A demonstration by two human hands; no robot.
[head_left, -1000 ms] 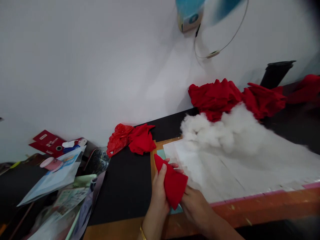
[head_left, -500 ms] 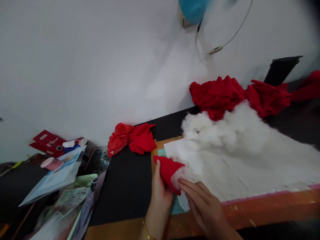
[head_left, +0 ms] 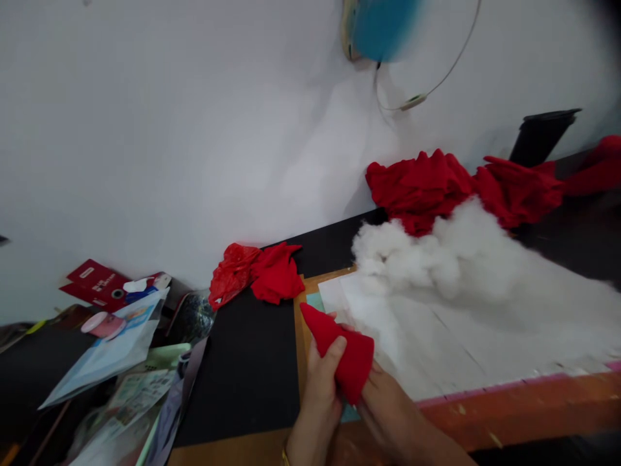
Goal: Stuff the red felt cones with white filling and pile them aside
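A red cone-shaped piece of fabric (head_left: 342, 353) is held up near the table's front edge, its pointed tip toward the upper left. My left hand (head_left: 324, 378) wraps round its middle, with the thumb across the front. At the wide lower right end is my right hand (head_left: 388, 404), whose fingertips are hidden behind or inside the cone's rim. No white fluff shows at the opening from this side. Beyond the hands, a heap of white stuffing (head_left: 436, 255) rests on a white sheet (head_left: 446, 343).
Red fabric (head_left: 422, 184) is piled by the wall. A red plastic bag (head_left: 233, 272) and red cloth (head_left: 275, 275) sit on the black surface (head_left: 252, 369). Left are a red box (head_left: 99, 283), a pink roll (head_left: 103, 325) and a green tray (head_left: 167, 355). A blue fan (head_left: 383, 26) is above.
The cone has turned so its wide end faces away, and the white stuffing at its opening is out of sight. My left thumb now lies across it; my right hand has moved against the rim.
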